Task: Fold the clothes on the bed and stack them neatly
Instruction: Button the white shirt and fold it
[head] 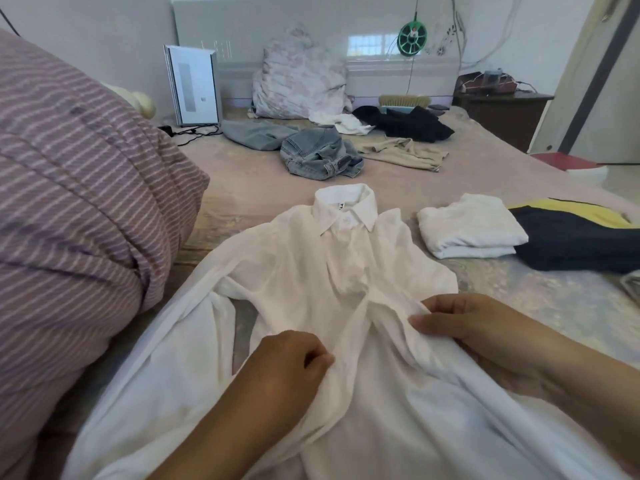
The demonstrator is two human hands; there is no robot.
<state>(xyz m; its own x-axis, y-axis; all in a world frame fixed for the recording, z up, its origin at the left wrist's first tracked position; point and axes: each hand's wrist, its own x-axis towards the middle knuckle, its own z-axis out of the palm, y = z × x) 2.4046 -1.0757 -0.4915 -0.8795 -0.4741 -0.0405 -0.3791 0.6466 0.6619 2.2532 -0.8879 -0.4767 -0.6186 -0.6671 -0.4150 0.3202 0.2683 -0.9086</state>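
Shirt-folding on the bed, both our hands on white cloth.

At far left we see a bulky striped quilt [69, 188] crowding the bed's [242, 181] edge, with a white appliance [194, 88] standing behind it by the headboard. Our left hand [287, 368] pinches a fold of the white shirt [311, 271], which lies spread collar-away in front of us; our right hand [464, 323] grips the shirt's front edge, fingers curled under the fabric. Farther back lie crumpled jeans [318, 154], a floral pillow [298, 81], a beige garment [401, 152] and a black garment [408, 124]. To the right sit a folded white garment [467, 226] and, touching it, a navy-and-yellow garment [575, 237].
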